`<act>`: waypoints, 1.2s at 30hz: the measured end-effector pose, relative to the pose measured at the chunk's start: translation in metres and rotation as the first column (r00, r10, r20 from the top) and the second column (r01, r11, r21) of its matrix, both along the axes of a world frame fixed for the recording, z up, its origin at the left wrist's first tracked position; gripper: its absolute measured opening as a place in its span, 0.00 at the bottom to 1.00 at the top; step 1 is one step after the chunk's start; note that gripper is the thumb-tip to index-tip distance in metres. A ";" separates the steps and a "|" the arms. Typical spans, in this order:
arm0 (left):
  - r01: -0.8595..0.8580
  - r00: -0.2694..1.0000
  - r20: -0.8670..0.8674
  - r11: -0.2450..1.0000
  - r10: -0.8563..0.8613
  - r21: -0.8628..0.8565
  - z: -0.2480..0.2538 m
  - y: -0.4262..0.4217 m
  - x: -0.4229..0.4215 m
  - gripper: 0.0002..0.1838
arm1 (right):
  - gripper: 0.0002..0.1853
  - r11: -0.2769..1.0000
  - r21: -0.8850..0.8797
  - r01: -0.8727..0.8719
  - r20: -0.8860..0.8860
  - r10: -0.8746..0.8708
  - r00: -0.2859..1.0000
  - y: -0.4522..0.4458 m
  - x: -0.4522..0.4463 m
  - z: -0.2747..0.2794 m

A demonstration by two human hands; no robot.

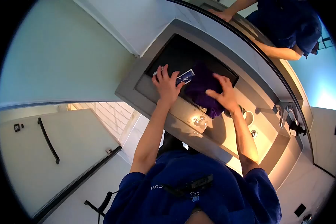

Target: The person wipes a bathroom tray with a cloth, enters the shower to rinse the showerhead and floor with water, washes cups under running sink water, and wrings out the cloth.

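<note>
With fingers apart on both, we have our left hand (167,89) by the blue packet (185,77) on the black tray (171,50), our right hand (226,98) at the purple cloth (201,87)

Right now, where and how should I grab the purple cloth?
I'd pinch the bunched lower end of the cloth, coming from your own side. That end spills past the near edge of the black tray, and its loose folds should gather easily between the fingers. Your right hand is already at its right side.
</note>
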State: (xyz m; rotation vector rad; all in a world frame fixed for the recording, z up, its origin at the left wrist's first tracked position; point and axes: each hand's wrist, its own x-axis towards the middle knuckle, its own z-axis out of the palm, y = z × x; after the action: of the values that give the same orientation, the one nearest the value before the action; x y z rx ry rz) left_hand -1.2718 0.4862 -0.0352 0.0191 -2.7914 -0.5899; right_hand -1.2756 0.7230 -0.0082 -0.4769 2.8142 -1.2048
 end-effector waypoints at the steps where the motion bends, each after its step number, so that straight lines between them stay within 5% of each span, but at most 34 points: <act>1: 0.003 0.999 -0.035 0.995 -0.006 -0.096 0.009 0.002 0.001 0.16 | 0.31 0.988 0.145 -0.053 -0.188 0.080 0.979 -0.005 0.006 -0.005; 3: 0.052 0.999 0.001 0.988 -0.053 -0.145 0.011 0.010 0.004 0.18 | 0.26 0.926 0.368 -0.086 -0.149 0.150 0.977 -0.030 0.025 0.006; 5: 0.128 0.988 0.109 0.980 -0.112 -0.153 -0.011 0.019 0.009 0.17 | 0.24 0.948 0.314 -0.057 -0.160 0.112 0.981 -0.036 0.018 -0.003; 7: 0.153 0.987 0.035 0.987 -0.154 0.049 -0.027 0.022 0.017 0.17 | 0.21 0.983 0.158 0.094 -0.223 -0.057 0.973 -0.035 -0.007 -0.025; 10: 0.175 0.984 -0.053 0.975 -0.169 0.139 -0.030 0.003 0.016 0.17 | 0.20 0.934 -0.223 0.279 0.088 -0.266 0.960 -0.036 -0.029 -0.020; 11: 0.212 0.977 -0.069 0.958 -0.203 0.192 -0.034 -0.007 0.012 0.17 | 0.20 0.936 -0.223 0.271 0.087 -0.258 0.962 -0.037 -0.026 -0.014; 13: 0.215 0.976 -0.088 0.935 -0.198 0.282 -0.038 -0.033 0.000 0.18 | 0.21 0.989 0.143 -0.037 -0.304 0.080 0.949 -0.040 -0.007 -0.007; 15: 0.204 0.978 -0.066 0.974 -0.198 0.100 -0.034 -0.050 -0.006 0.14 | 0.23 0.897 0.367 -0.246 -0.134 0.313 0.940 -0.049 0.020 0.013; 18: 0.228 0.970 -0.073 0.970 -0.234 -0.086 -0.016 -0.054 -0.003 0.17 | 0.20 0.953 0.257 -0.162 -0.161 0.208 0.965 -0.046 -0.004 0.000; 23: 0.400 0.912 -0.145 0.910 -0.384 0.108 -0.016 -0.026 0.003 0.16 | 0.22 0.998 0.033 -0.057 -0.135 0.061 0.989 -0.036 0.011 0.022; 26: 0.419 0.908 -0.066 0.903 -0.415 0.094 -0.024 -0.021 0.005 0.19 | 0.33 0.821 0.426 -0.380 0.156 0.347 0.925 -0.018 0.040 0.031; 31: 0.380 0.925 -0.012 0.923 -0.380 0.069 -0.024 -0.019 0.006 0.20 | 0.33 0.808 0.476 -0.347 -0.022 0.406 0.914 -0.047 0.033 0.004; 36: 0.385 0.922 0.019 0.921 -0.387 0.063 -0.026 -0.022 0.002 0.20 | 0.36 0.699 0.571 -0.430 0.134 0.437 0.889 -0.027 0.038 0.020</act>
State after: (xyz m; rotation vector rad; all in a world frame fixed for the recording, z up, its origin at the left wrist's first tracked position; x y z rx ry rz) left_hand -1.2693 0.4644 -0.0615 -0.5278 -2.8216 -0.7660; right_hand -1.2379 0.6956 0.0120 -1.0069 2.6407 -0.2078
